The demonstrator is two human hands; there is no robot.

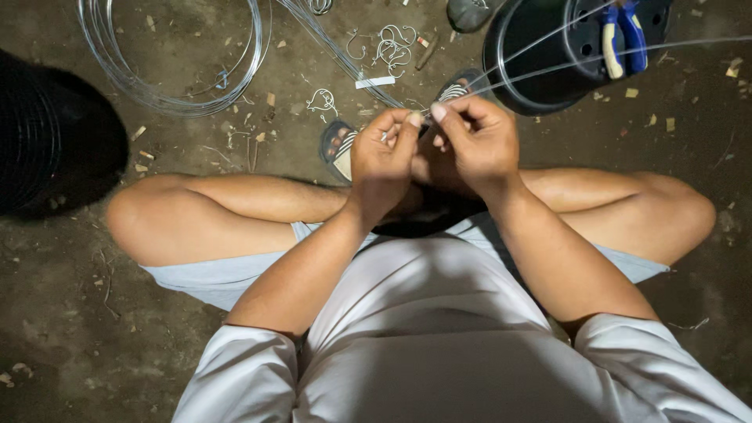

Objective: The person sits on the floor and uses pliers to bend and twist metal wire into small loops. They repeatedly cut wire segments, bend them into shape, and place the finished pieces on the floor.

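Head view looks straight down on a person squatting on a dirt floor [94, 345], knees spread wide, wearing a white shirt and pale shorts. Both hands meet at the centre, just above the knees. The left hand [381, 160] has its grip closed, thumb and forefinger pinched together on a thin silver wire [533, 43]. The right hand [476, 141] is touching the left, its grip likewise pinched shut on the same wire, fingertips almost nose to nose. From the pinch, two strands of the wire run up and to the right, crossing over a black bucket [533, 78] that stands near the top right. Blue-handled pliers [623, 35] rest in that bucket. On the floor at top left lies a large coil of wire [168, 90], well apart from the hands. Near the top centre is a small scatter of bent wire hooks [388, 47]. Striped sandals [338, 149] show just beyond the hands. A dark ribbed round object [39, 133] sits at the left edge.
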